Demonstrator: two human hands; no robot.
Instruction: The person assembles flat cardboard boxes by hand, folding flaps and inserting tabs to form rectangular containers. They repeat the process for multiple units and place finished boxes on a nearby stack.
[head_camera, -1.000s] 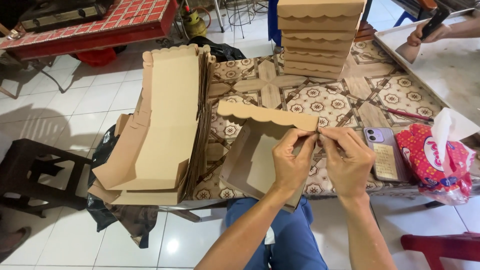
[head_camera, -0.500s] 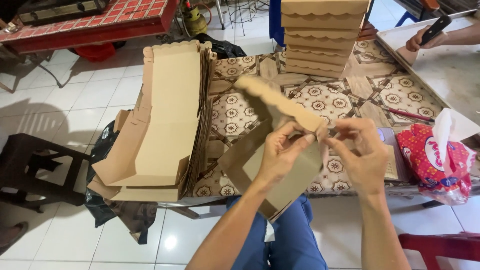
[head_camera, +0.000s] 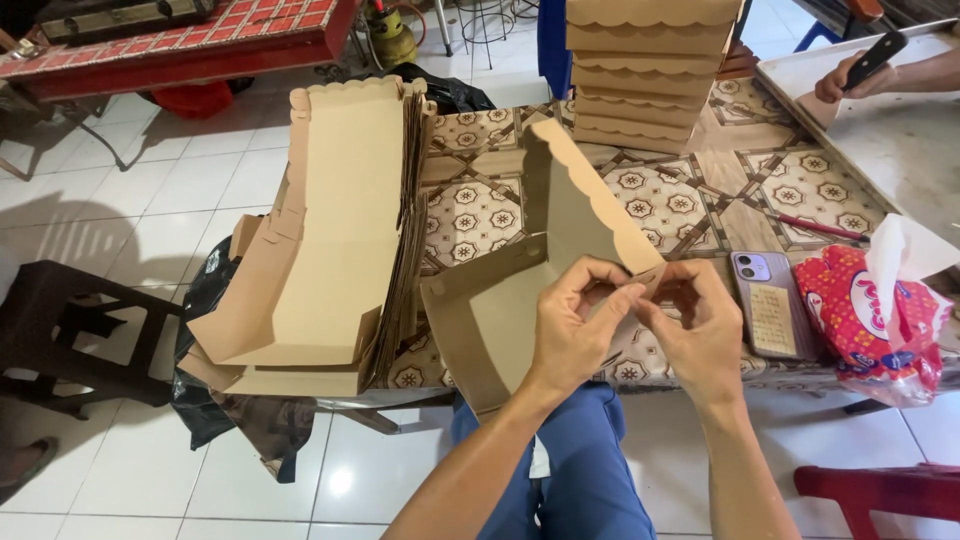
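A half-folded brown cardboard box (head_camera: 520, 300) is held up over the near edge of the patterned table (head_camera: 700, 190), above the person's lap. Its scalloped flap (head_camera: 590, 195) stands tilted, reaching toward the far side. The left hand (head_camera: 572, 325) is closed on the box's right corner, with thumb and fingers pinching the cardboard there. The right hand (head_camera: 700, 325) is set just beside it, its fingertips pinched on the same corner, so that both hands meet at one spot.

To the left, a tall pile of flat, unfolded box blanks (head_camera: 330, 240) is leaned over the table's left edge. At the far side, a stack of finished boxes (head_camera: 645, 75) with scalloped lids is seen. To the right of the hands, a phone (head_camera: 765, 305) is laid face down on the table, with a red tissue pack (head_camera: 870, 320) just beside it. At the far right, another person's hand (head_camera: 850, 75) is closed around a dark handle.
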